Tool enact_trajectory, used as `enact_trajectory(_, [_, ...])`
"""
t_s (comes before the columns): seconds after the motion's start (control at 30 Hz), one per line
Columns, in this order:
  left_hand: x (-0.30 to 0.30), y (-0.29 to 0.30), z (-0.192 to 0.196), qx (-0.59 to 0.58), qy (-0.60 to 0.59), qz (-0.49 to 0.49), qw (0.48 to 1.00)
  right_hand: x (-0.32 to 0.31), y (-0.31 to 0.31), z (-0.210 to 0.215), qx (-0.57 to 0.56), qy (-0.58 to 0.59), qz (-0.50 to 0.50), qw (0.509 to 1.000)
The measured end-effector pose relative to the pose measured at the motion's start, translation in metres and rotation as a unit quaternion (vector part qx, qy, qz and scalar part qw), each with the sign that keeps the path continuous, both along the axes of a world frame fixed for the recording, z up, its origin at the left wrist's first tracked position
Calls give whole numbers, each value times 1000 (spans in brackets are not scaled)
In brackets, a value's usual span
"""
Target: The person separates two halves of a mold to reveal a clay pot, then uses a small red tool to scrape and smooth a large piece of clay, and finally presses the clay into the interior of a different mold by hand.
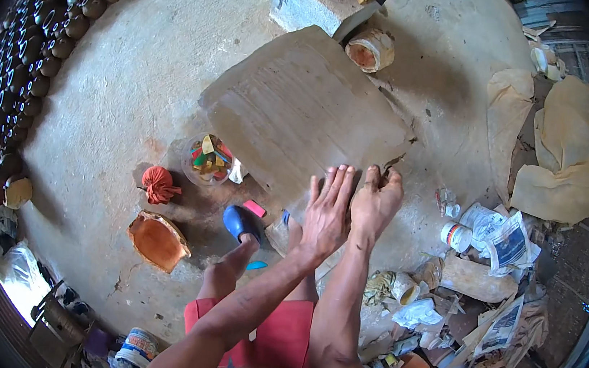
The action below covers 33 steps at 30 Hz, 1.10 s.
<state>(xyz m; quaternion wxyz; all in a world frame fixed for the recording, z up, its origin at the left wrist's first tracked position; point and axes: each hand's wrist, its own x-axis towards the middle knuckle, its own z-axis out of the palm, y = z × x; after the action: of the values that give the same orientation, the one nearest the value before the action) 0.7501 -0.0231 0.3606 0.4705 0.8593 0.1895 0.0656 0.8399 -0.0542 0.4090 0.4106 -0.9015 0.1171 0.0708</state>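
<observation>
A wide, flat grey-brown clay slab spreads out before me, with streaks across its top and an uneven outline. My left hand lies on its near right edge, fingers stretched out and palm down. Just beside it, my right hand has its fingers curled in at the slab's right corner. A dark, ragged bit of clay shows at those fingertips, and the fingers seem closed on it. What supports the slab is mostly hidden beneath it.
Left of the slab stand a clear tub of coloured pieces, a red cloth bundle and an orange-lined bowl. Rows of dark pots line the far left. A whitish block stands beyond. Cloth-covered heaps and clutter fill the right.
</observation>
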Motion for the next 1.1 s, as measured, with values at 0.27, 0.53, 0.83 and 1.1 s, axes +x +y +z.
enact_trajectory(0.27, [13,84,63,-118,-36,-29,992,-11,-12,-54,457,0,-168,874])
enact_trajectory(0.53, [39,128,89,-117,43,-157,980,-77,-8,-108,293,49,28,954])
enact_trajectory(0.83, [100,122,18,-168,75,-188,965,-174,-75,-54,306,202,103,925])
enact_trajectory(1.1, [44,164,121,-189,-78,-171,964,-208,-75,-32,297,196,166,920])
